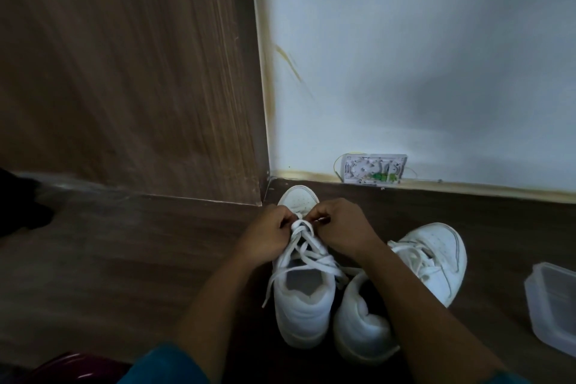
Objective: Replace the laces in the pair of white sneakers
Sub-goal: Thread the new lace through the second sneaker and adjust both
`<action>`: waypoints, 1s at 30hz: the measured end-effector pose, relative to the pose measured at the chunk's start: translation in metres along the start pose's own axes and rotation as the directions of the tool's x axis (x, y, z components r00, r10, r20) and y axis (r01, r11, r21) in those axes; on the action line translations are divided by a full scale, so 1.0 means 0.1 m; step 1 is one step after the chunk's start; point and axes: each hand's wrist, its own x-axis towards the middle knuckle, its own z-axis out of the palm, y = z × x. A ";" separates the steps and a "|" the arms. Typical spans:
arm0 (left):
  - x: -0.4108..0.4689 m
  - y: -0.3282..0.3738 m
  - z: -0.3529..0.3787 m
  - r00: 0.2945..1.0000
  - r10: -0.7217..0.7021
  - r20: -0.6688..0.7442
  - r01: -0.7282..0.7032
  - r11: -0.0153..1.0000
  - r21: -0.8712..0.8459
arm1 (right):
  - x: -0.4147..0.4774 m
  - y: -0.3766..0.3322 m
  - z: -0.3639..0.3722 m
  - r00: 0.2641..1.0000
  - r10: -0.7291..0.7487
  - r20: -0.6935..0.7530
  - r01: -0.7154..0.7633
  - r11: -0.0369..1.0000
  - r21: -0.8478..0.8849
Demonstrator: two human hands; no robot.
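Two white sneakers stand on the dark floor, toes toward the wall. The left sneaker (300, 299) is upright with its white lace (307, 248) loosened and crossed over the tongue, loose ends trailing down both sides. My left hand (268, 234) and my right hand (338, 227) sit close together over its front eyelets, each with fingers curled, pinching the lace near the toe. The right sneaker (414, 284) leans to the right, its own lace slack across the tongue.
A wooden panel (124, 72) rises at the left, a white wall (405, 72) behind. A small white wall box with wires (372, 169) sits at the skirting. A clear plastic container (553, 305) lies at the right edge. A dark object (18, 199) is at far left.
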 end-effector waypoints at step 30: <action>-0.01 -0.07 -0.09 0.997 -0.077 0.025 0.081 0.951 -0.299 | 0.06 0.05 0.04 0.998 0.064 0.022 -0.063 0.997 -0.054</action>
